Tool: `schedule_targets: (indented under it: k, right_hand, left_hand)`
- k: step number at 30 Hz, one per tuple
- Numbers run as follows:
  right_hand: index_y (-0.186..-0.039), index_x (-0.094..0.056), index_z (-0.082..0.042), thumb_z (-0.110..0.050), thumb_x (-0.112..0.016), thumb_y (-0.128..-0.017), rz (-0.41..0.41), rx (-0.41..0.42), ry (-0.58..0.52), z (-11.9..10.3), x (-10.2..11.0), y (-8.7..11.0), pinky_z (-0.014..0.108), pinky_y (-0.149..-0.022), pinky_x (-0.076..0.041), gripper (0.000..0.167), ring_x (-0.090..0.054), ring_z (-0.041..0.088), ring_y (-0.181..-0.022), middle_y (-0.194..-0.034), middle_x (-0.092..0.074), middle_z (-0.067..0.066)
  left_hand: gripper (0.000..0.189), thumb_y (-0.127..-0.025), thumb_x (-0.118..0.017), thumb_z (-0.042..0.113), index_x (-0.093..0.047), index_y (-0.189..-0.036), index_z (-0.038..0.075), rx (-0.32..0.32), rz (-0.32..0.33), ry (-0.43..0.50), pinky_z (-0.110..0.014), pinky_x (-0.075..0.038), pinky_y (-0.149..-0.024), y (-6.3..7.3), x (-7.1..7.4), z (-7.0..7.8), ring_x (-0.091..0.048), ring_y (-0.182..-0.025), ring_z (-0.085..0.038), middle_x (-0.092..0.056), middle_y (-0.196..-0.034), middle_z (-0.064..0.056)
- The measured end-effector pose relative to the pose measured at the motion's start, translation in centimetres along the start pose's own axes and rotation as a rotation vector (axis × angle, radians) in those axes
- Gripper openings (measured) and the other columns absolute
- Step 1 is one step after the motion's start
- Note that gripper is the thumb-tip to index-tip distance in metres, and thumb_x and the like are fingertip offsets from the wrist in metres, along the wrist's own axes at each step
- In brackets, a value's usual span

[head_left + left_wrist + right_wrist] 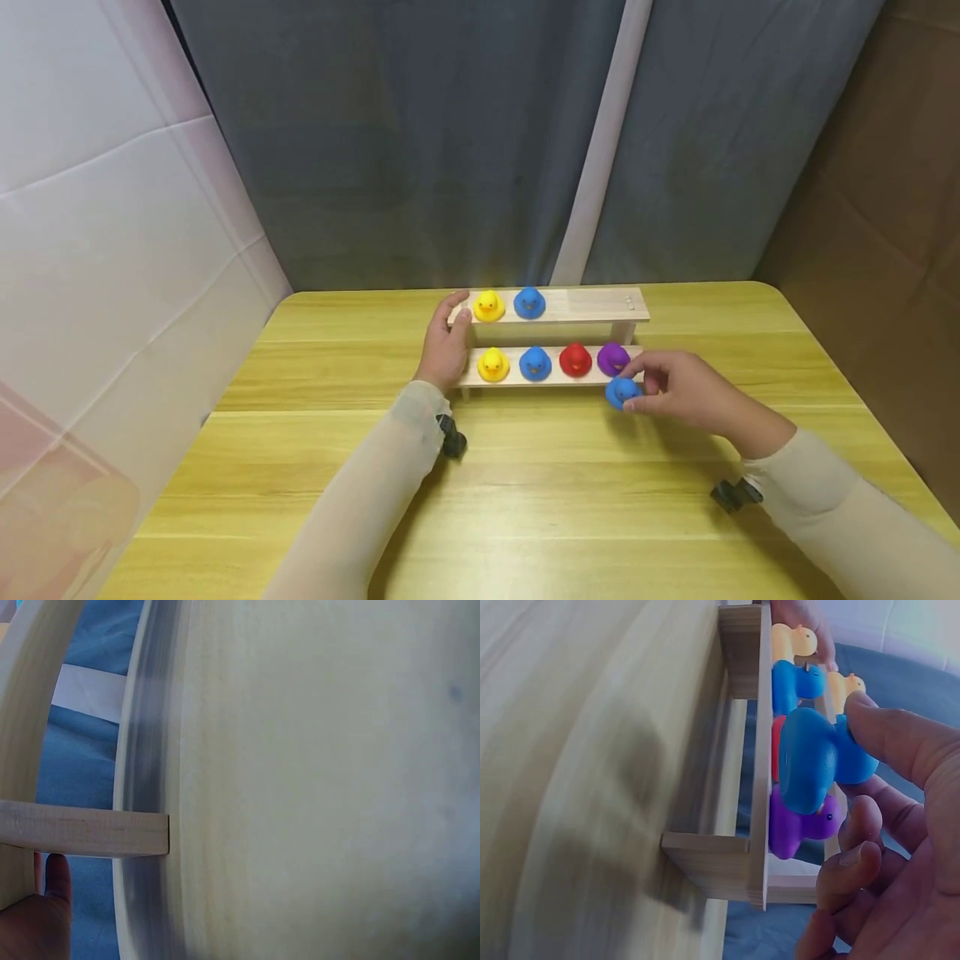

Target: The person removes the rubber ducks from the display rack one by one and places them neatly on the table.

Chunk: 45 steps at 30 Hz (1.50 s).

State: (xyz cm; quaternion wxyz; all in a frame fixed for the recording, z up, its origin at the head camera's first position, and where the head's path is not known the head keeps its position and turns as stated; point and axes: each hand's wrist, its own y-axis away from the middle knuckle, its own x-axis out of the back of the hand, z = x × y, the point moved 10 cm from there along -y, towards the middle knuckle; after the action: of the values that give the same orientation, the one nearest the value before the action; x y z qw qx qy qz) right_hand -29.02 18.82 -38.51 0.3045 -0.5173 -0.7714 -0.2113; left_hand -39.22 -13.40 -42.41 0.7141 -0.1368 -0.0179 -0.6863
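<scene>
My right hand (686, 387) pinches a blue rubber duck (619, 393) between thumb and fingers, in front of the right end of a two-tier wooden rack (588, 306). In the right wrist view this held duck (806, 761) overlaps the lower row. With my left hand (444, 346) I grip the rack's left end by the upper shelf. On the lower shelf sit a yellow duck (493, 365), another blue duck (536, 364), a red duck (575, 360) and a purple duck (613, 358). The upper shelf bears a yellow duck (489, 306) and a blue duck (529, 303).
The rack stands toward the back of a wood-grain table (510, 500). Behind it hangs a dark grey curtain (435, 150) with a pale strip (600, 158). White sheeting (112, 250) closes the left side, a brown panel (885, 250) the right.
</scene>
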Motion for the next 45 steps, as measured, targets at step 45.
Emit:
schedule_targets:
  k: [45]
  right_hand:
    - [-0.109,-0.075,-0.008,-0.018,-0.090,-0.084,-0.015,-0.075,-0.055,2.9,-3.4,0.6,0.024,-0.050,-0.037,0.031,-0.046,0.015,-0.063,-0.071,-0.051,0.002]
  left_hand:
    - [0.042,-0.113,-0.044,0.033,-0.050,-0.154,0.023,0.003,-0.002,0.024,-0.051,-0.034,-0.122,-0.3,0.0,-0.3,-0.047,-0.134,-0.027,-0.040,-0.165,-0.002]
